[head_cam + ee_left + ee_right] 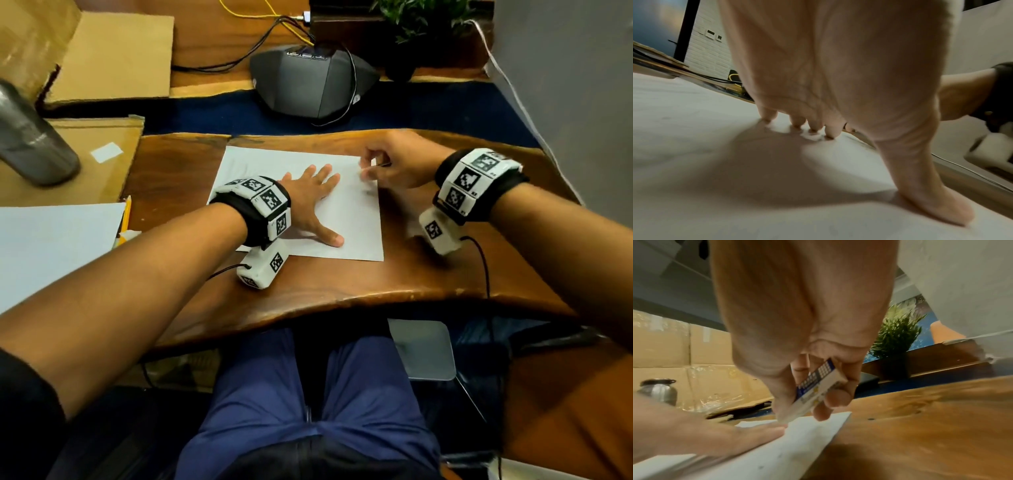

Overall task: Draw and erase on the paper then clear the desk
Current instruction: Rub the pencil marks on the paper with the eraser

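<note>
Right hand [813, 353] grip pinches a small white eraser in a blue printed sleeve [816, 391] at the white paper sheet [346, 219] edge, left hand [310, 202] spread flat so it probably won't slide on the wooden surface [342, 281].

Head view: right hand [394, 161] motion-blurred at the fingertips; the eraser [818, 389] it pinches cannot be made out there. Right wrist view: eraser's lower end blurred where it meets the paper [797, 443]; sleeve print unreadable. Paper beneath the left hand [308, 202] covered by palm and wristband; any pencil marks too faint to tell. Left of the left hand, the metal bottle [30, 144] and a second white sheet [51, 246] are cut by the frame edge. Left wrist view: right wrist blurred.
</note>
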